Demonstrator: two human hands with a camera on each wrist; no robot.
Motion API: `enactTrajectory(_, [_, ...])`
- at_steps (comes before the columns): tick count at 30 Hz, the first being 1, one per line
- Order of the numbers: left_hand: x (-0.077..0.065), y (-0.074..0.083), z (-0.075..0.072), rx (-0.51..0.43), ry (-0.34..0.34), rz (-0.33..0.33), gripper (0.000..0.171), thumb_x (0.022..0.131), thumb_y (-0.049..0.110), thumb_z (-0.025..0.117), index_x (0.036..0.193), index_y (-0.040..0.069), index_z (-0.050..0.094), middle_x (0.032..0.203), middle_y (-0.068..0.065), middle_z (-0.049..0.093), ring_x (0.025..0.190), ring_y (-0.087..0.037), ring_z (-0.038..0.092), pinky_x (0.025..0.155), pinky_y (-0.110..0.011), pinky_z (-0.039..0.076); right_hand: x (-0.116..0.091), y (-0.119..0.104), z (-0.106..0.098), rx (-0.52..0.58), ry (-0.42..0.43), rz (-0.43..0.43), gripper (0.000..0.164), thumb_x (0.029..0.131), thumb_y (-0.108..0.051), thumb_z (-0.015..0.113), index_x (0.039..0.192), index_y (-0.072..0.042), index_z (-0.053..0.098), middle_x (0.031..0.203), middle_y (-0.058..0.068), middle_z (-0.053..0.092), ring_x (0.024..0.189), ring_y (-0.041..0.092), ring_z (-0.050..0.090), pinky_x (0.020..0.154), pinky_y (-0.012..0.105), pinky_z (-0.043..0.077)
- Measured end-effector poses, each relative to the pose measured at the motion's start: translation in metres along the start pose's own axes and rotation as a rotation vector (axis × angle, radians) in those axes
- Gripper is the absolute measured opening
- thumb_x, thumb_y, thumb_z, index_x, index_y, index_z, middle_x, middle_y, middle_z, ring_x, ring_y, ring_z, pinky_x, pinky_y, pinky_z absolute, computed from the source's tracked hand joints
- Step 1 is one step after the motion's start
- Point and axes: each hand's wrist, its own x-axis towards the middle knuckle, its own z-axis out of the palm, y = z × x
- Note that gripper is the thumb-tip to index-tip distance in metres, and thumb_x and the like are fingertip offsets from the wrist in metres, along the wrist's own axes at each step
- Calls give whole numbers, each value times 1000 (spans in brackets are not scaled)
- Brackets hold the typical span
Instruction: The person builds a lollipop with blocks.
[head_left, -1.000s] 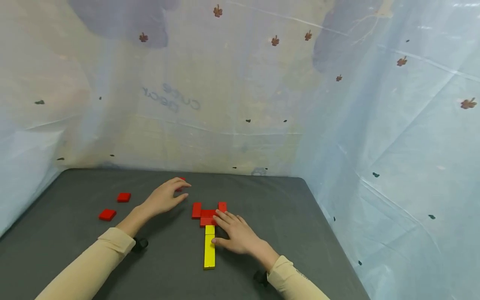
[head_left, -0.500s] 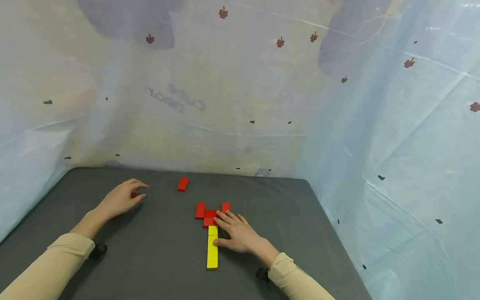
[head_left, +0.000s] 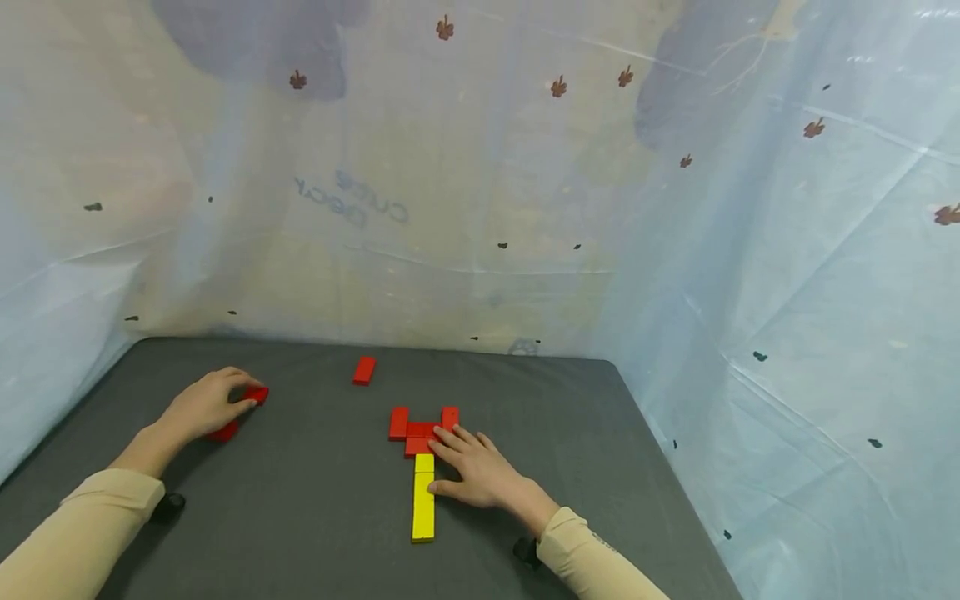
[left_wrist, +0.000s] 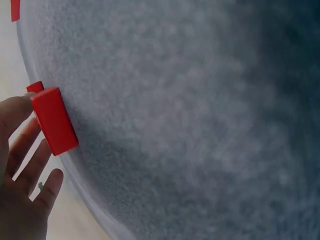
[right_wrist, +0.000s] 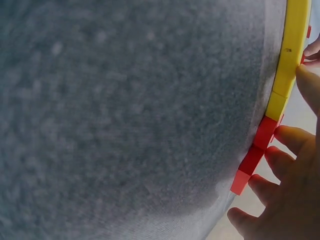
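Observation:
My left hand (head_left: 206,402) is at the left of the table, with thumb and fingers on either side of a flat red block (head_left: 257,394). Another red block (head_left: 222,431) lies just below that hand; in the left wrist view this nearer red block (left_wrist: 55,122) partly covers the pinched one. My right hand (head_left: 476,468) rests with spread fingers beside a joined figure. Its fingertips touch the red blocks (head_left: 418,447) at the top, and the thumb touches the long yellow block (head_left: 423,508). A short yellow block (head_left: 424,463) sits between red and long yellow.
One loose red block (head_left: 364,371) lies near the back edge of the dark grey table (head_left: 315,517). Two upright red blocks (head_left: 399,423) form the figure's upper ends. A translucent plastic sheet (head_left: 450,167) hangs behind and along the right side.
My left hand has moved left, away from the back red block, and its fingers have come down onto a red block at the left. The right hand keeps its place.

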Motion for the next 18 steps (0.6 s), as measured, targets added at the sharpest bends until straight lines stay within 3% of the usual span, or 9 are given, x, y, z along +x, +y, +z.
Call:
enactTrajectory(9, [2, -4, 1, -26, -21, -33, 33, 94, 10, 74, 126, -1, 72, 131, -34, 59, 119, -58, 54, 92, -75, 44, 0, -1, -1, 12, -19, 21, 75, 101, -61, 56, 164, -27, 33, 172, -8, 23, 159, 25, 18, 124, 60, 21])
enactTrajectory(18, [0, 5, 0, -24, -1, -32, 32, 95, 12, 75, 123, -2, 72, 128, -32, 61, 117, -56, 56, 91, -73, 45, 0, -2, -2, 1, -21, 22, 76, 101, -61, 57, 165, -27, 33, 171, -7, 23, 160, 25, 18, 125, 60, 21])
